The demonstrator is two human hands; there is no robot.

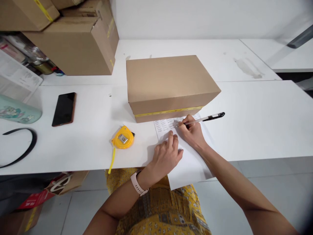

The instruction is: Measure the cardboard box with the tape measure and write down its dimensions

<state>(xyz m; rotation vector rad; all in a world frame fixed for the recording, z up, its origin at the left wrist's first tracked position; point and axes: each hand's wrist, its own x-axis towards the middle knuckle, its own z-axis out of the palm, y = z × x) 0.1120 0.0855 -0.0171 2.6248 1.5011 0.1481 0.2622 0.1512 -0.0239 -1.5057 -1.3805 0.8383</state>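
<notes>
My right hand [192, 132] is closed around a pen [207, 118] with a clear barrel and black end, its tip at the handwriting. Under it lies a white sheet of paper [187, 163] with several handwritten lines near its top; the sheet's lower end hangs past the table edge. Flat on the paper's left side rests my left hand [167, 151], fingers stretched out and holding nothing. A closed cardboard box [171, 80] with a yellow strip along its side stands just beyond both hands, partly over the sheet's top. To the left is a yellow tape measure [124, 137], a short bit of tape out.
A dark phone [64, 109], a mint-green bottle [19, 109] and a black curved band [33, 143] lie on the left of the white table [256, 120]. Stacked cardboard boxes [75, 45] stand at the back left. Bags [56, 187] sit below the table's front edge.
</notes>
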